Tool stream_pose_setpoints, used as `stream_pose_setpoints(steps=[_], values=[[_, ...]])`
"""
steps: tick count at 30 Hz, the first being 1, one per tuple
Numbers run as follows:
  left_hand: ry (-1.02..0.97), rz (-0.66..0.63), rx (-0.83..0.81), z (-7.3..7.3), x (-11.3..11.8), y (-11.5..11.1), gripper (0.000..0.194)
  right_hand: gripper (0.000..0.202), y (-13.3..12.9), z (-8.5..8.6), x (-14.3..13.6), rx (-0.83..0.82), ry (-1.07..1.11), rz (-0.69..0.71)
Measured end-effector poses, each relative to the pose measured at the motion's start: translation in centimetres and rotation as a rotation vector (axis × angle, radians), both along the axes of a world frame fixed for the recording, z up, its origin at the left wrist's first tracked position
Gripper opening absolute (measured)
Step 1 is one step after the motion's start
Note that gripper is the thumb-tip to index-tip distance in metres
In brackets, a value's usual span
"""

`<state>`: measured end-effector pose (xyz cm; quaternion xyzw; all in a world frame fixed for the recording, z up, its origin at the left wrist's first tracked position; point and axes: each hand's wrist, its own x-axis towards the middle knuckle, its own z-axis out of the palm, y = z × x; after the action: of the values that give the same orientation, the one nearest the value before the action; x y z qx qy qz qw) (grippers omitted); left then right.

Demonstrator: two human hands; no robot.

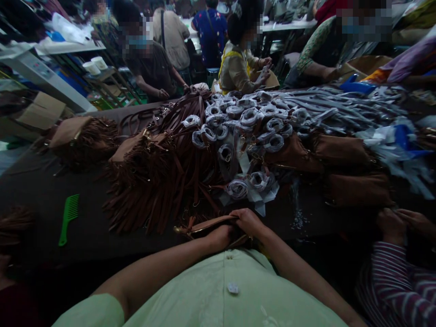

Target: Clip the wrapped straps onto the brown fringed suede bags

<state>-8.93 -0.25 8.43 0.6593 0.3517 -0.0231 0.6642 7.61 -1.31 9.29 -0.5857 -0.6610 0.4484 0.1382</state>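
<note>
A brown fringed bag [211, 223] with a gold zip is held at the table's near edge, close against my body. My right hand [250, 222] is closed on the upper edge of the bag at its right end. My left hand [220, 237] reaches into the bag's unzipped mouth, and its fingers are hidden inside. Just beyond the bag lie coiled straps in clear wrapping [236, 187] and a pile of long brown straps and fringes [160, 195].
A green comb [68, 218] lies on the dark table to the left. Fringed bags [80, 136] are stacked behind it. Flat brown bags [359, 190] lie at right, near a co-worker's hands [391, 225]. Small white bits [299, 220] are scattered nearby. Other people sit across the table.
</note>
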Motion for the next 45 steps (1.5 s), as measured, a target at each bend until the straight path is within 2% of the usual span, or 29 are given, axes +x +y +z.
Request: stream_pose_setpoints(steps=[2,5,7,9,11,12,14,15,18,21,24,28,32,38,43,45], values=[[0.045,-0.013,0.191,-0.3,-0.5,0.1,0.016,0.039,0.4,-0.2,0.1,-0.022,0.015,0.027],[0.094,-0.061,0.45,-0.8,-0.6,0.1,0.018,0.04,0.9,-0.4,0.0,-0.083,-0.011,0.069],[0.084,-0.082,0.473,-1.0,-0.2,0.2,0.019,0.037,1.2,-0.7,0.5,-0.123,0.06,0.094],[0.07,-0.072,0.472,-1.0,0.0,0.3,0.019,0.034,1.2,-1.3,2.2,-0.154,0.223,0.068],[0.068,-0.057,0.443,-0.8,0.0,0.6,0.017,0.037,1.0,-2.1,5.6,-0.159,0.288,-0.089],[0.07,-0.052,0.413,-0.8,-0.1,0.7,0.016,0.039,0.8,-2.6,7.9,-0.144,0.228,-0.22],[0.077,-0.036,0.327,-0.9,-0.2,1.0,0.015,0.036,0.1,-3.5,13.2,-0.108,-0.155,-0.534],[0.082,-0.022,0.281,-1.1,-0.2,1.1,0.015,0.037,-0.3,-3.9,15.8,-0.109,-0.273,-0.628],[0.083,0.013,0.17,-2.0,0.1,1.0,0.017,0.039,-1.4,-5.0,22.4,-0.123,-0.525,-0.817],[0.088,0.033,0.11,-2.6,0.4,0.6,0.022,0.035,-1.7,-6.1,25.4,-0.15,-0.651,-0.856],[0.116,0.064,0.085,-2.5,0.5,0.2,0.027,0.032,-0.9,-7.4,25.8,-0.175,-0.685,-0.837],[0.16,0.086,0.061,-1.7,0.4,0.1,0.028,0.031,0.3,-9.0,25.7,-0.197,-0.693,-0.863],[0.218,0.114,0.06,-1.1,0.2,-0.1,0.024,0.029,0.2,-9.1,26.5,-0.146,-0.634,-0.907],[0.196,0.167,0.024,-1.7,0.1,-0.6,0.025,0.046,-1.3,-6.4,27.5,0.07,-0.411,-0.967],[0.183,0.156,0.023,-2.7,0.0,-0.9,0.026,0.051,-1.5,-3.7,27.0,0.301,-0.045,-1.123],[0.186,0.156,0.027,-3.0,-0.2,-1.0,0.027,0.053,-1.3,-2.8,26.4,0.357,-0.002,-1.134]])
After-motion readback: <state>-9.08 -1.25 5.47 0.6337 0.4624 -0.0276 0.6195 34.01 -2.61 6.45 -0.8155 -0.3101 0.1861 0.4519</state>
